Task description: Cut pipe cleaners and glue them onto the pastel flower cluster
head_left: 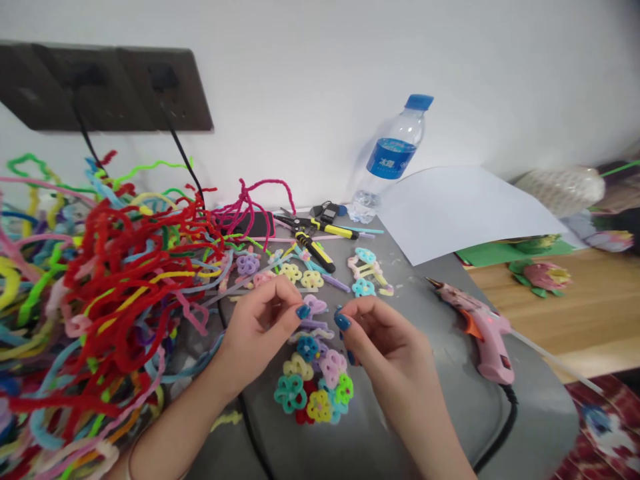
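My left hand (265, 330) is closed in a pinch over the middle of the desk, thumb against index finger. A lilac pipe-cleaner flower (315, 305) shows right at its fingertips; whether it is held I cannot tell. Just across from it, my right hand (383, 347) also pinches, and anything between its fingertips is too small to make out. Below and between both hands lies a cluster of pipe-cleaner flowers, among them a teal flower (290, 393), a yellow flower (319, 405) and a pink flower (333, 368). Beyond the hands are loose pale yellow flowers (313, 279).
A tangled heap of pipe cleaners (135, 287) covers the left side. Yellow-black pliers (315, 250) and a water bottle (393, 157) stand toward the wall. On the right lie a pink glue gun (483, 327), its cord, and white paper (450, 207). A black cable (245, 413) crosses the desk.
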The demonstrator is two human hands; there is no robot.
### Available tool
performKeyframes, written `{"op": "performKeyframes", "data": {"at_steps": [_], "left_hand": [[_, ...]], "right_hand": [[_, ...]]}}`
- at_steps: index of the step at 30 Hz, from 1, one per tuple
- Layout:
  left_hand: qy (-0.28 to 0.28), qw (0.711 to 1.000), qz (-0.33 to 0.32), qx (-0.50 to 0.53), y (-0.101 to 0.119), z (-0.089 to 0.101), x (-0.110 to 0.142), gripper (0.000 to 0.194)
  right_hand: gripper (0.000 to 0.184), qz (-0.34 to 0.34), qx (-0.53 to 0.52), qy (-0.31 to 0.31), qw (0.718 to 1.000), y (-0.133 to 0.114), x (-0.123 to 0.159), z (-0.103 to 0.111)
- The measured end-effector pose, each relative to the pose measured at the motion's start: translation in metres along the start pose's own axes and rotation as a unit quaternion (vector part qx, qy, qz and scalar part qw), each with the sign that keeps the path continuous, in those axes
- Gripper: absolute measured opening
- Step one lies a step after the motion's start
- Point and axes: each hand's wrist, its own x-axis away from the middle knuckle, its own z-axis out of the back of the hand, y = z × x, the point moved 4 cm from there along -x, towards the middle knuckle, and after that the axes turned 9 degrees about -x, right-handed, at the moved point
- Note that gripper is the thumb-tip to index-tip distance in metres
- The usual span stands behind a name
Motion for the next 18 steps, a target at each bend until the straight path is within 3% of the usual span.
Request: {"op": "performKeyframes", "data": {"at_steps": [4,10,12,14,18], "left_hand": [[0.04,0.998,0.052,0.012,-0.006,0.002,0.001,0.039],[0.044,0.986,0.158,0.042,-0.016,0.001,0.003,0.045],[0.036,0.983,0.174,0.055,-0.015,-0.002,0.003,0.047],[0.023,0.983,0.171,0.062,-0.013,-0.005,0.004,0.049],[-0.015,0.99,0.126,0.056,-0.007,-0.011,0.006,0.049]], "right_hand": [[0.016,0.013,0.041,0.014,0.999,-0.002,0.005,0.013],[0.012,0.113,0.149,0.163,0.969,-0.027,0.025,0.046],[0.012,0.102,0.153,0.14,0.973,-0.029,0.024,0.046],[0.013,0.073,0.138,0.078,0.985,-0.024,0.02,0.039],[0.01,0.023,0.101,-0.015,0.995,-0.01,0.014,0.022]]}}
